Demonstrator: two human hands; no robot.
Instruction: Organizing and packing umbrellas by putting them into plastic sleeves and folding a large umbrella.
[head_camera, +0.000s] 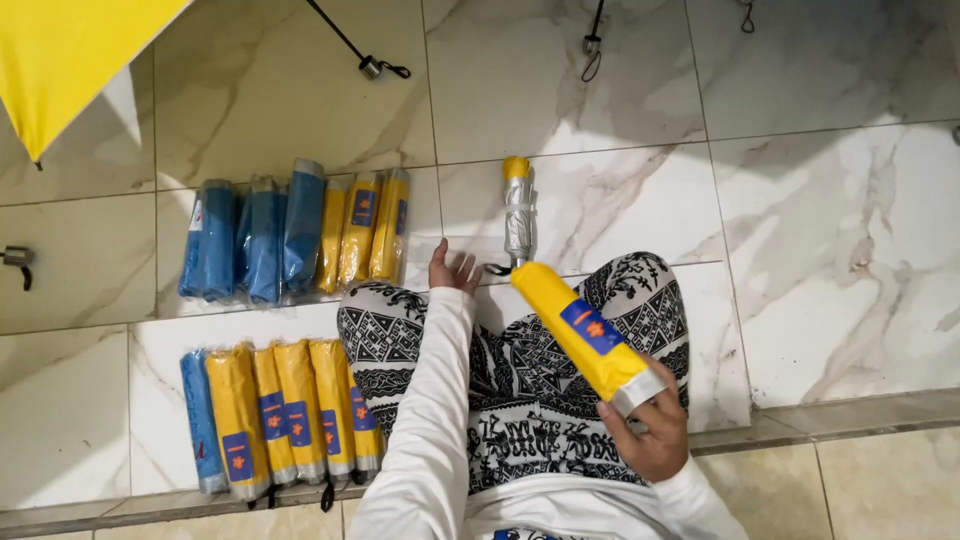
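The right hand (655, 430), at the lower right of centre, is closed around the silver end of a yellow sleeve (585, 330) with a blue label. The sleeve slants up and to the left across the patterned lap (530, 390). Its upper tip sits just beside the strap end of a folded silver umbrella (518, 215), which lies upright in the frame on the marble floor (820, 230), with a yellow handle at its top end. Whether sleeve and umbrella touch cannot be told.

The left hand (453, 270), in a white sleeve, reaches to the centre of the frame. Its fingers are spread open and hold nothing; it rests at the knee, near the floor, just left of the umbrella's lower end.

At centre left lies an upper row of packed umbrellas (295, 235), blue ones on the left and yellow ones on the right, in clear wrap. Below it, at lower left, a lower row (280, 420) lies side by side, mostly yellow with one blue at the left end, touching the left knee.

An open yellow canopy (65, 60) fills the upper left corner. Two black straps with metal ends (372, 67) lie along the top edge.
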